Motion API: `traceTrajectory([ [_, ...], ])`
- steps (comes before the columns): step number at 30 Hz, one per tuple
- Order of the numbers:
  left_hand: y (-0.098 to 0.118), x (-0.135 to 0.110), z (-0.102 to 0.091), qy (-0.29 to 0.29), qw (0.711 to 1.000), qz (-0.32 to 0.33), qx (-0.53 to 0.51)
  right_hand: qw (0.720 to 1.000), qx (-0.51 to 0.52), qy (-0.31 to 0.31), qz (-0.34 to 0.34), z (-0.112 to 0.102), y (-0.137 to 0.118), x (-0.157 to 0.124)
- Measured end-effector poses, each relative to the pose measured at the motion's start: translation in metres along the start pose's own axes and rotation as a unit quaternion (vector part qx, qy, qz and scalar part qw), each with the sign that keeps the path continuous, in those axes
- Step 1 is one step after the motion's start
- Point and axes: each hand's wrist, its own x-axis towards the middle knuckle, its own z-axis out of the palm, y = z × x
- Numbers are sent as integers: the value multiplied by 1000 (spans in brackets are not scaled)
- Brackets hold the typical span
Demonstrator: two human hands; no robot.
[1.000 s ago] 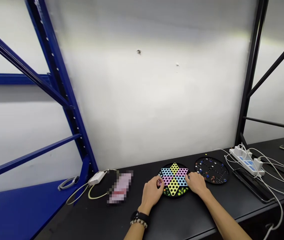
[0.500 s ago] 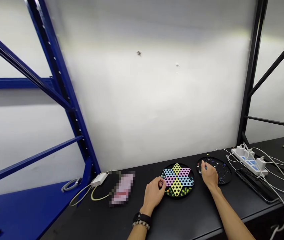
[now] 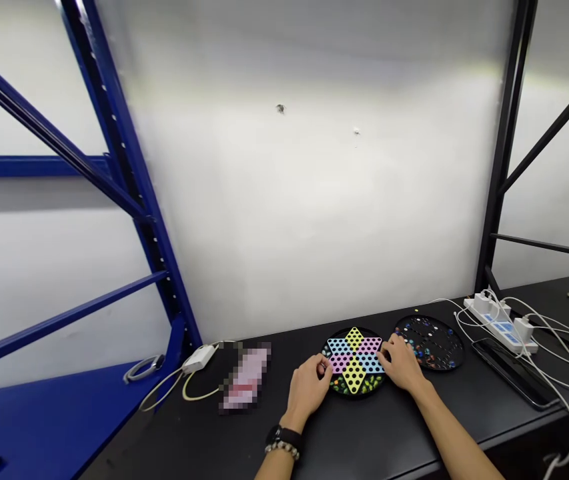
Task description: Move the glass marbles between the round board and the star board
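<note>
A round black Chinese checkers board (image 3: 354,383) with a yellow, blue and pink star of holes lies on the dark table. Its left rim sits at the curled fingers of my left hand (image 3: 310,381), thumb and fingertips closed on the edge. Over the right side of the board, my right hand (image 3: 400,361) reaches in with bent fingers drawn together; anything pinched in them is too small to make out. Green and yellow marbles (image 3: 371,382) rest along the near rim. Just right of the board lies a round black tray (image 3: 447,343) holding several scattered small marbles.
A white power strip (image 3: 499,325) with chargers and tangled cables is at the right, beside a dark phone (image 3: 514,370). To the left lie a white adapter (image 3: 199,360) and a blurred pink item (image 3: 249,377). Blue shelf posts (image 3: 149,200) and a white wall stand behind.
My right hand has moved left from over the black tray to the right edge of the board, uncovering marbles in the tray. My left hand keeps its place.
</note>
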Motion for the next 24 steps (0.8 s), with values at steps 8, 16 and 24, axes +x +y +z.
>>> traceTrajectory([
  [8, -1, 0, 0, -7, 1000, -5, -1, 998, 7, -59, 3, 7, -1, 0],
  [16, 2, -2, -3, -9, 1000, -5, 0, 967, -15, 120, 225, -8, 39, 8],
  [24, -3, -1, 1, -31, 998, -30, 48, 995, 19, 76, 60, -2, -3, 0],
])
